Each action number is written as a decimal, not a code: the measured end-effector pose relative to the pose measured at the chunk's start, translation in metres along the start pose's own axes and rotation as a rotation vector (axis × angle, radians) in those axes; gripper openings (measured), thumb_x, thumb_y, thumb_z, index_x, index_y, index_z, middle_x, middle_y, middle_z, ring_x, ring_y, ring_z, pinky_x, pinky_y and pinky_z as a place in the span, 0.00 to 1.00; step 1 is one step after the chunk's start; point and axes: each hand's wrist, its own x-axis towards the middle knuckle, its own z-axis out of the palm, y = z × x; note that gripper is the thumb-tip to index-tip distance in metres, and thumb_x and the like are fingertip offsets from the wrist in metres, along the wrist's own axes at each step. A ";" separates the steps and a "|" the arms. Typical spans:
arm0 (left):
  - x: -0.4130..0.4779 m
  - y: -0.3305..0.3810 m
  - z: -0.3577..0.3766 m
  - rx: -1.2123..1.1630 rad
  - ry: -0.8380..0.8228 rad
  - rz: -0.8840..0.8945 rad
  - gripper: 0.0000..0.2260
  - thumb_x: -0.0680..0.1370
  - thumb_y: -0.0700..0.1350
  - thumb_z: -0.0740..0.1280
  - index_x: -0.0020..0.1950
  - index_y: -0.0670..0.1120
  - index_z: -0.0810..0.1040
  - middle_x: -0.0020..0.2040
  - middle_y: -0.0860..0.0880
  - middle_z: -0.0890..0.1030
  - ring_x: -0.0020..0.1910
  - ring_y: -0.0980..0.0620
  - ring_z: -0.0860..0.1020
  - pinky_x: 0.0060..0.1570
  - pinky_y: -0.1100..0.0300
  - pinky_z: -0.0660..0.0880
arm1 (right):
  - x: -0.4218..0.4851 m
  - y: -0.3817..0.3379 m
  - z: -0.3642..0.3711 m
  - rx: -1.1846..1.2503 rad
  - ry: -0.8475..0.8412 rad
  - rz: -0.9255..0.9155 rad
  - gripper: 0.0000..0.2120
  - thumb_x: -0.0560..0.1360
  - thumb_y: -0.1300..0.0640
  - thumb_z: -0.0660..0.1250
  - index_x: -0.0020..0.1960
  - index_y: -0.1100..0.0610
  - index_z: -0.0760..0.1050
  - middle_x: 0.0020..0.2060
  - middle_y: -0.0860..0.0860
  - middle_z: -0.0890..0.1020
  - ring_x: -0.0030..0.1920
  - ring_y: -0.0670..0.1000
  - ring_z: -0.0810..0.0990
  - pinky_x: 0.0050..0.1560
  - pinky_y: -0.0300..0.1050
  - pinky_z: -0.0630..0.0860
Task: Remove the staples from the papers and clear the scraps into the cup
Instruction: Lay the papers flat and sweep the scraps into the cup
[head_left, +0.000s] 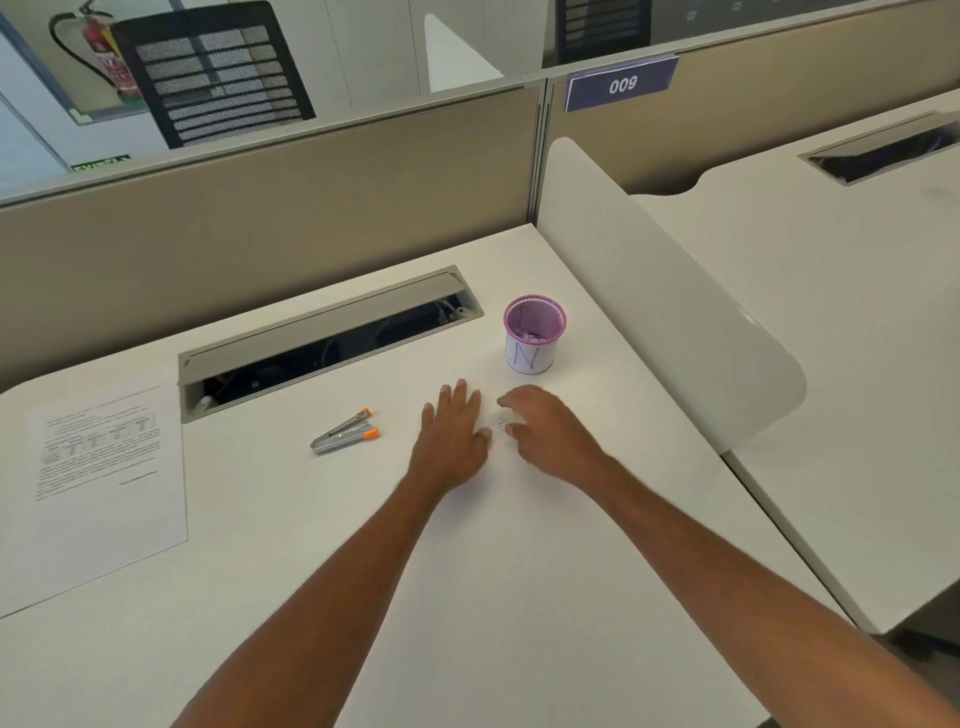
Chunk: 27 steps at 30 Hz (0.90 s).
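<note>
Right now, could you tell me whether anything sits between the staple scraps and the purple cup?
Nothing visible does. The scraps lie between the left hand and right hand, with only bare desk up to the cup. The staple remover lies well to the left.

L grip (454, 439) flat, palm down; R grip (548, 436) loosely cupped.

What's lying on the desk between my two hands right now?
In the head view, a small, blurry pile of loose metal staple scraps lies on the white desk, between the left hand and the right hand.
</note>
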 end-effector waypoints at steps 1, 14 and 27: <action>-0.006 -0.004 0.008 0.109 -0.002 0.024 0.31 0.90 0.51 0.58 0.90 0.45 0.51 0.91 0.44 0.46 0.90 0.41 0.45 0.87 0.41 0.45 | -0.002 -0.001 0.004 -0.069 -0.037 -0.037 0.22 0.80 0.66 0.70 0.73 0.61 0.78 0.72 0.57 0.78 0.72 0.60 0.76 0.72 0.56 0.75; -0.036 -0.028 0.045 0.262 0.290 0.155 0.33 0.89 0.60 0.52 0.90 0.44 0.53 0.91 0.46 0.51 0.90 0.45 0.48 0.88 0.41 0.49 | -0.005 -0.007 0.021 -0.562 -0.013 -0.342 0.11 0.68 0.69 0.74 0.48 0.59 0.84 0.46 0.54 0.84 0.49 0.58 0.83 0.31 0.47 0.79; -0.031 -0.029 0.049 0.230 0.327 0.151 0.34 0.88 0.61 0.53 0.90 0.46 0.55 0.91 0.48 0.53 0.90 0.46 0.48 0.87 0.40 0.51 | 0.010 -0.020 0.019 -0.520 -0.012 -0.310 0.22 0.54 0.68 0.83 0.45 0.62 0.80 0.39 0.57 0.81 0.41 0.61 0.82 0.28 0.46 0.71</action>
